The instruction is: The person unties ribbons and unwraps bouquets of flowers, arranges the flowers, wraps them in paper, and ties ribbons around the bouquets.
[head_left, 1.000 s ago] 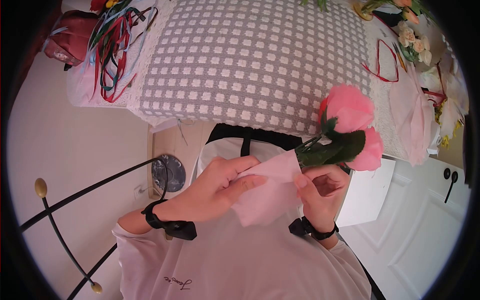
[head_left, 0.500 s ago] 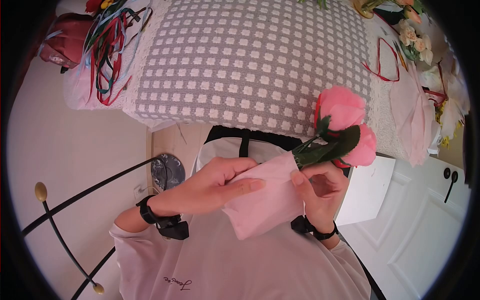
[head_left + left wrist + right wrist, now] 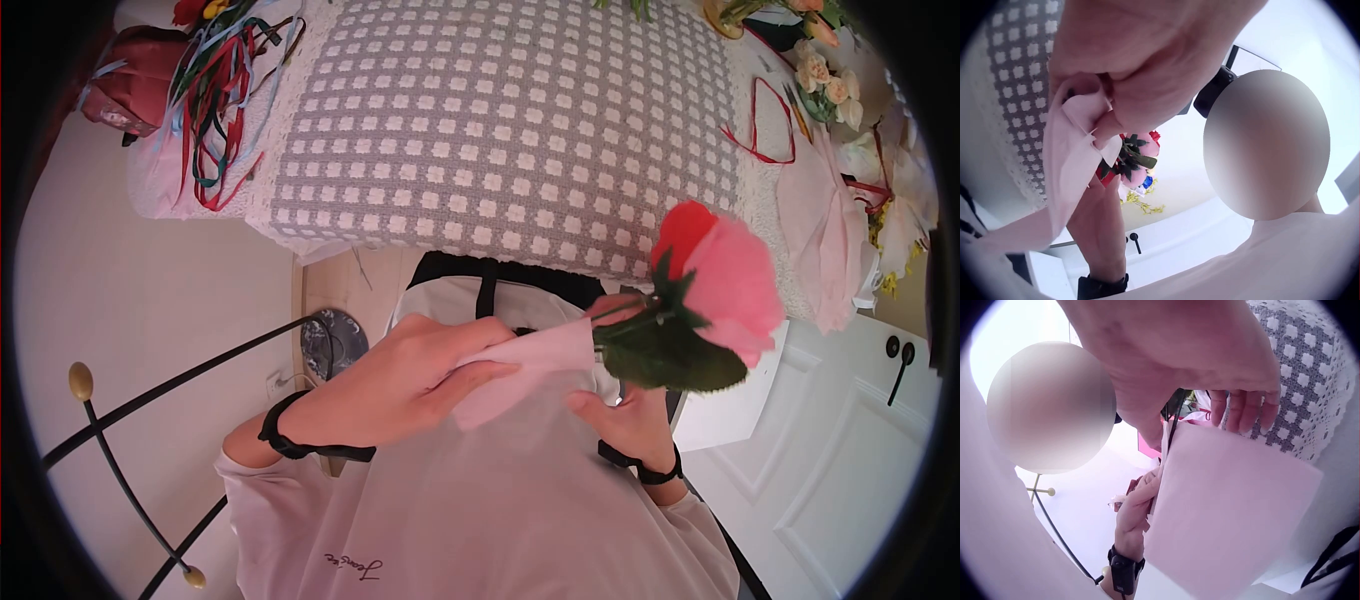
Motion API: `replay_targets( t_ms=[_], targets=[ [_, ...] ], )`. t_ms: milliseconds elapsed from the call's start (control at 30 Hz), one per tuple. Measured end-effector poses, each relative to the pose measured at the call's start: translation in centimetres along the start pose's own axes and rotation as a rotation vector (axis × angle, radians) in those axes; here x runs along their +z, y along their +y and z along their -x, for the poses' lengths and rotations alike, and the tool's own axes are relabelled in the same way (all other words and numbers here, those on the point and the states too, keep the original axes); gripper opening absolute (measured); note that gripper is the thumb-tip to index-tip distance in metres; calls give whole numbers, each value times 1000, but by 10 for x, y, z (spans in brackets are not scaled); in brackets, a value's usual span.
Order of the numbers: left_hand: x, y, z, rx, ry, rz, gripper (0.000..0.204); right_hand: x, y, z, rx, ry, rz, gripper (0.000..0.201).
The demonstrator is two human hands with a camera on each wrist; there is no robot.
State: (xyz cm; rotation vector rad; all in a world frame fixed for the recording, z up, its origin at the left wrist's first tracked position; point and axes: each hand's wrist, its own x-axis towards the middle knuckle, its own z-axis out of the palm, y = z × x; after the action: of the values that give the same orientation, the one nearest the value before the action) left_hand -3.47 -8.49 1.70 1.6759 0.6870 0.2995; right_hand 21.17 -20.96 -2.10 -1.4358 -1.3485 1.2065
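A small bunch of artificial roses, with a pink rose (image 3: 738, 285), a red rose (image 3: 683, 232) and dark green leaves (image 3: 668, 355), leans out to the right in front of me. Pale pink paper (image 3: 545, 352) wraps the stems. My left hand (image 3: 415, 370) pinches this paper between thumb and fingers, close to its left end. Around the stems just below the blooms, my right hand (image 3: 640, 430) is spread, thumb on the near side and fingers behind. In the right wrist view, the paper's flat face (image 3: 1229, 506) hangs under that hand's extended fingers (image 3: 1249, 412).
A grey-and-white checked cloth (image 3: 480, 130) covers the table ahead. Tangled ribbons (image 3: 215, 110) lie at the left, beside a dark red bundle (image 3: 140, 80). On the right are a red ribbon loop (image 3: 760, 125), pale pink paper (image 3: 822, 230) and peach flowers (image 3: 838, 85). A black metal rail (image 3: 180, 385) stands left.
The roses have turned, showing more of the red one, and now sit slightly lower and further right. My right thumb has come off the paper; the left hand keeps its grip.
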Motion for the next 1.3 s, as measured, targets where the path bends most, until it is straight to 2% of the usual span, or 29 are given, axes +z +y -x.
replay_targets(
  t_ms=[33, 100, 133, 200, 233, 300, 333, 400, 433, 500, 533, 600, 733, 800, 933, 1100, 1233, 1300],
  targets=[
    [0, 3, 1, 2, -1, 0, 11, -2, -1, -4, 0, 2, 2, 52],
    [0, 8, 1, 25, -57, 32, 11, -6, -4, -16, -272, 6, 129, 64],
    [2, 8, 2, 26, -58, 30, 11, -5, -3, -17, -273, 8, 129, 64],
    [6, 9, 1, 41, -52, 45, 11, 3, 2, -18, -180, -85, -435, 60],
    [6, 9, 2, 42, -52, 42, 11, 7, 1, -18, -183, -85, -436, 60],
    [4, 10, 2, 29, -64, 6, 11, 13, 0, -14, -39, -37, -388, 38],
    [4, 10, 2, 30, -60, 3, 11, 16, 3, -10, -43, -40, -388, 38],
    [5, 8, 3, 15, -59, -2, 12, 21, 13, -2, 67, 122, -262, 28],
    [6, 6, 3, 14, -55, -1, 12, 23, 14, -3, 67, 118, -261, 28],
    [8, 4, 3, 16, -32, -28, 11, 29, 14, -4, 56, 238, -291, 25],
    [9, 4, 2, 16, -32, -28, 11, 29, 17, -2, 56, 238, -290, 25],
    [11, 4, 2, 36, -9, -47, 12, 27, 27, 4, 20, 196, -221, 38],
    [9, 6, 0, 60, -41, -76, 12, 27, 34, 8, -12, 208, -182, 38],
    [6, 10, 0, 46, -85, -71, 11, 30, 30, 6, 54, 296, -204, 22],
    [6, 11, -3, 55, -70, -68, 10, 26, 23, 5, 96, 266, -249, 19],
    [6, 9, -5, 54, -56, -58, 9, 30, 22, 4, 34, 345, -199, 16],
    [8, -5, -5, 122, 20, -99, 14, 25, 23, -4, -37, 308, -243, 15],
    [4, -9, -6, 107, 33, -126, 15, 17, 6, -9, -38, 158, 219, 13]
  ],
)
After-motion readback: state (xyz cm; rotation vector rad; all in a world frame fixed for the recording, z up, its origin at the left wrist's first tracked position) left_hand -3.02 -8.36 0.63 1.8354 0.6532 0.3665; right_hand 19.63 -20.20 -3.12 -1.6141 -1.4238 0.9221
